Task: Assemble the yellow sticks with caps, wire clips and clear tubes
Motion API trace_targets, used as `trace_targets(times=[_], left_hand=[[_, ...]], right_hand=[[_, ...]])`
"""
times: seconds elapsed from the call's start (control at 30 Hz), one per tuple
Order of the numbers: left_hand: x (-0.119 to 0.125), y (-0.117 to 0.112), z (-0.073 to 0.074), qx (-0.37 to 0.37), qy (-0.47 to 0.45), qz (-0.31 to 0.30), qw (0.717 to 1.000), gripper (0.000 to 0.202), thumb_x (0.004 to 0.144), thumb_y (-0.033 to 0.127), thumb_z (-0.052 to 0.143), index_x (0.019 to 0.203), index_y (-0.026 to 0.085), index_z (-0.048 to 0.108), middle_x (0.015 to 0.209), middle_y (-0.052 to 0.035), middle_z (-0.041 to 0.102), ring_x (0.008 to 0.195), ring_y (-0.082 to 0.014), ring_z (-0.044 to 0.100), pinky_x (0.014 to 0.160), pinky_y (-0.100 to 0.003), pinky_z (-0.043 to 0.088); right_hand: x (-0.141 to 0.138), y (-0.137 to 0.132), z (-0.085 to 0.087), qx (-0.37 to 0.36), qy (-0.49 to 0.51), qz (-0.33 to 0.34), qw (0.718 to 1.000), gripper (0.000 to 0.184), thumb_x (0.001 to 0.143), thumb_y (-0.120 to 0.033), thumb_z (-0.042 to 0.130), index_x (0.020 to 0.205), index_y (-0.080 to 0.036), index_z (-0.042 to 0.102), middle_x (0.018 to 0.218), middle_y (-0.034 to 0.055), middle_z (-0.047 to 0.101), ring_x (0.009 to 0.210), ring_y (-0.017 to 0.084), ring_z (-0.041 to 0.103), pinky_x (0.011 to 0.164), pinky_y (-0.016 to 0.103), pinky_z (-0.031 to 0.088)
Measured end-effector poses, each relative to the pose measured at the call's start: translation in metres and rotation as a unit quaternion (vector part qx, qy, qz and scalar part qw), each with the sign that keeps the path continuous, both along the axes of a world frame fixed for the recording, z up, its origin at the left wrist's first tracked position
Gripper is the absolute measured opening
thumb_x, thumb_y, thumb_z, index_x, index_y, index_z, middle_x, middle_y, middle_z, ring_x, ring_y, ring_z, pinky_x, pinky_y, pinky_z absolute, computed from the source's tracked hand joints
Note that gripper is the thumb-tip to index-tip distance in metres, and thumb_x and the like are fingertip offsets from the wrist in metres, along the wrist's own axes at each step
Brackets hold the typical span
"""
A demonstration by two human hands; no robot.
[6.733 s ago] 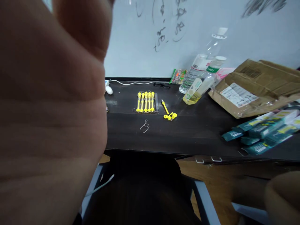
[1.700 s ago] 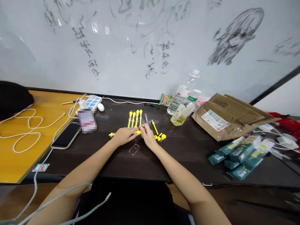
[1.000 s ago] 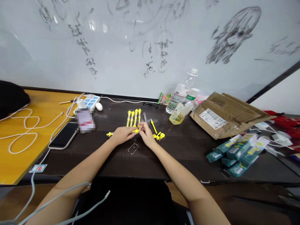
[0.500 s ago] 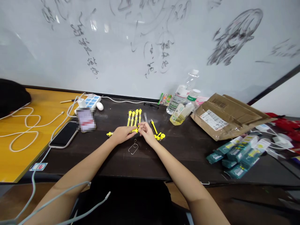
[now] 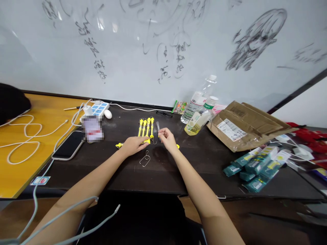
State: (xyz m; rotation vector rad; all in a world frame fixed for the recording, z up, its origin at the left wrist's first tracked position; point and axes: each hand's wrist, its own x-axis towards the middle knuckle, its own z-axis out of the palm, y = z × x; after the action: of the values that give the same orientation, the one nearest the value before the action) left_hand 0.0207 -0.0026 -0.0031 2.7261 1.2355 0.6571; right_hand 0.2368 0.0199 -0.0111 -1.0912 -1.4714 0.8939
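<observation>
The fingers (image 5: 142,142) of the left hand (image 5: 133,145) are closed over a thin yellow stick (image 5: 118,145) of glossy plastic. It lies crosswise on the worktop (image 5: 178,166), with one knobbed end poking out at each side of the hand. The fingers (image 5: 161,133) of the right hand (image 5: 168,139) are drawn together at the near end of a clear tube (image 5: 157,125). The tube is slim and round and lies lengthwise. Whether they actually nip it is too small to tell.

Just left of the tube, four more yellow sticks (image 5: 145,126) lie side by side in a neat row. A bent wire clip (image 5: 145,159) of bare metal lies near both hands, on the matt, dark, scuffed worktop.

Farther right, two clear plastic bottles lean toward the whiteboard (image 5: 127,51). The tall bottle (image 5: 198,100) looks empty, and the small bottle (image 5: 198,119) holds a pale yellow liquid at its base. Beside them lies a creased cardboard box (image 5: 245,124) with a white label, its inside hidden. Flat teal packets (image 5: 255,166) are heaped near the worktop's right edge.

To the left are a black phone (image 5: 66,146), a white power strip (image 5: 98,109) and a looped white cable (image 5: 22,136).
</observation>
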Motion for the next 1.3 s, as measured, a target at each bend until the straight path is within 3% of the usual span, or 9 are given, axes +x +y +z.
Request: trace_targets(times=[0.2, 0.4, 0.5, 0.67, 0.77, 0.83, 0.97, 1.03, 1.3], left_hand=[[0.001, 0.001, -0.003, -0.006, -0.008, 0.001, 1.0, 0.04, 0.096, 0.044, 0.036, 0.123, 0.023, 0.057, 0.116, -0.0039, 0.068, 0.1, -0.0193, 0.065, 0.082, -0.028, 0.049], [0.002, 0.0, -0.005, -0.015, -0.024, 0.004, 1.0, 0.041, 0.096, 0.045, 0.036, 0.122, 0.023, 0.058, 0.115, -0.0039, 0.068, 0.098, -0.0197, 0.066, 0.08, -0.029, 0.049], [0.002, 0.0, -0.004, -0.022, -0.031, 0.007, 0.999, 0.041, 0.095, 0.045, 0.036, 0.121, 0.023, 0.059, 0.113, -0.0035, 0.069, 0.096, -0.0199, 0.066, 0.079, -0.029, 0.049], [0.002, -0.001, -0.002, -0.026, -0.049, 0.004, 0.998, 0.04, 0.095, 0.045, 0.037, 0.119, 0.023, 0.059, 0.113, -0.0028, 0.068, 0.094, -0.0196, 0.066, 0.079, -0.029, 0.049], [0.002, -0.002, -0.001, -0.03, -0.058, 0.0, 0.998, 0.039, 0.094, 0.043, 0.039, 0.121, 0.023, 0.058, 0.111, -0.0035, 0.069, 0.088, -0.0183, 0.067, 0.078, -0.029, 0.049], [0.003, -0.004, -0.001, -0.033, -0.072, 0.005, 0.997, 0.039, 0.092, 0.041, 0.041, 0.125, 0.024, 0.054, 0.105, -0.0035, 0.07, 0.082, -0.0173, 0.066, 0.075, -0.028, 0.048], [0.003, -0.005, -0.001, -0.03, -0.11, 0.008, 0.993, 0.048, 0.087, 0.034, 0.048, 0.133, 0.022, 0.043, 0.101, -0.0046, 0.068, 0.085, -0.0188, 0.065, 0.077, -0.029, 0.048], [0.004, -0.006, -0.002, -0.035, -0.131, -0.004, 0.991, 0.053, 0.085, 0.032, 0.049, 0.136, 0.02, 0.038, 0.102, -0.0052, 0.066, 0.089, -0.0196, 0.064, 0.08, -0.03, 0.048], [0.007, -0.006, -0.004, -0.056, -0.265, -0.064, 0.961, 0.046, 0.091, 0.032, 0.045, 0.135, 0.019, 0.038, 0.11, -0.0079, 0.062, 0.1, -0.0178, 0.06, 0.091, -0.032, 0.047]], right_hand=[[0.032, -0.004, 0.018, 0.033, -0.175, -0.011, 0.984, 0.015, 0.079, -0.033, 0.053, 0.079, -0.019, 0.051, 0.063, -0.0035, 0.048, 0.058, 0.011, 0.044, 0.056, 0.024, 0.035], [0.043, -0.012, 0.024, 0.046, -0.471, 0.031, 0.88, 0.005, 0.072, -0.016, 0.057, 0.072, -0.02, 0.053, 0.068, 0.0005, 0.056, 0.072, 0.016, 0.049, 0.065, 0.027, 0.032], [0.033, -0.017, 0.02, 0.038, -0.522, 0.029, 0.851, 0.006, 0.073, -0.016, 0.059, 0.072, -0.02, 0.054, 0.072, 0.0033, 0.06, 0.077, 0.019, 0.05, 0.066, 0.028, 0.03], [0.031, -0.018, 0.017, 0.036, -0.548, 0.016, 0.835, 0.011, 0.074, -0.02, 0.062, 0.068, -0.019, 0.054, 0.077, 0.0068, 0.061, 0.081, 0.022, 0.051, 0.07, 0.031, 0.032], [0.031, -0.018, 0.021, 0.059, -0.521, -0.006, 0.851, 0.007, 0.076, -0.023, 0.061, 0.072, -0.019, 0.057, 0.08, 0.0072, 0.061, 0.083, 0.023, 0.05, 0.073, 0.033, 0.033], [0.027, -0.02, 0.024, 0.081, -0.456, 0.015, 0.886, 0.007, 0.076, -0.02, 0.058, 0.083, -0.02, 0.059, 0.079, 0.0045, 0.061, 0.083, 0.021, 0.051, 0.075, 0.033, 0.035], [0.009, -0.025, 0.023, 0.074, -0.24, 0.166, 0.954, 0.03, 0.079, -0.018, 0.053, 0.109, -0.021, 0.053, 0.083, 0.0001, 0.06, 0.08, 0.016, 0.054, 0.075, 0.03, 0.04], [-0.001, -0.027, 0.018, 0.048, -0.16, 0.207, 0.964, 0.03, 0.082, -0.025, 0.056, 0.112, -0.021, 0.051, 0.085, 0.0005, 0.058, 0.079, 0.015, 0.055, 0.071, 0.028, 0.041], [-0.019, -0.025, 0.001, -0.011, 0.012, 0.189, 0.982, 0.039, 0.078, -0.043, 0.065, 0.106, -0.024, 0.047, 0.085, 0.0005, 0.06, 0.074, 0.014, 0.057, 0.064, 0.027, 0.045]])
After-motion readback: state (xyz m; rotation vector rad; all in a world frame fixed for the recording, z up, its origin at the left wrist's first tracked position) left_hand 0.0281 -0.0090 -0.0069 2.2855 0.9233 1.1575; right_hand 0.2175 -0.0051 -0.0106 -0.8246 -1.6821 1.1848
